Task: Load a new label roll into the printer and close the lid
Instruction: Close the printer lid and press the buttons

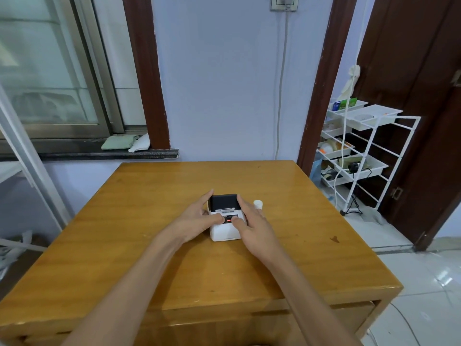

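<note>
A small label printer (225, 231), white with a black lid at its far end, stands in the middle of the wooden table (149, 221). Its lid lies flat and looks closed. My left hand (197, 219) clasps the printer's left side, thumb resting on its top panel. My right hand (252, 224) clasps the right side, its thumb on the top panel by a red mark. A white label roll (258, 204) stands on the table just right of the printer, partly hidden behind my right fingers.
A white wire rack (361, 156) with trays of small items stands on the floor to the right of the table, a white cable hanging over it. A window sill (99, 152) with cloths lies beyond the table's far left. The wall is behind the table.
</note>
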{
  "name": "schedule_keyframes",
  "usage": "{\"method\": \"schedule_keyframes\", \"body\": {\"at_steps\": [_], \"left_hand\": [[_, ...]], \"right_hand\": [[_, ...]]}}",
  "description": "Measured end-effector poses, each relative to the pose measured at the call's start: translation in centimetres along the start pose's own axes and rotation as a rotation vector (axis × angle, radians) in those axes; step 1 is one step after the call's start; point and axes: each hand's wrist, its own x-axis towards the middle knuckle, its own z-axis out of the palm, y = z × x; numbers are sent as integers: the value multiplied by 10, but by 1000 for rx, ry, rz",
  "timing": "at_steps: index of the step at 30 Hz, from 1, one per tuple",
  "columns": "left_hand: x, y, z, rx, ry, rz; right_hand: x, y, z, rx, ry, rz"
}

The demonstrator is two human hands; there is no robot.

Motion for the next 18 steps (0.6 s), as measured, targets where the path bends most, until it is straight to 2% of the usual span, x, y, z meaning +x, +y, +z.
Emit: {"method": "schedule_keyframes", "body": {"at_steps": [12,18], "left_hand": [[-5,15,-9,137,-65,-55],[-16,4,-1,88,29,-66]], "right_hand": [[0,-1,0,65,-3,41],[-6,-8,0,32,5,45]]}}
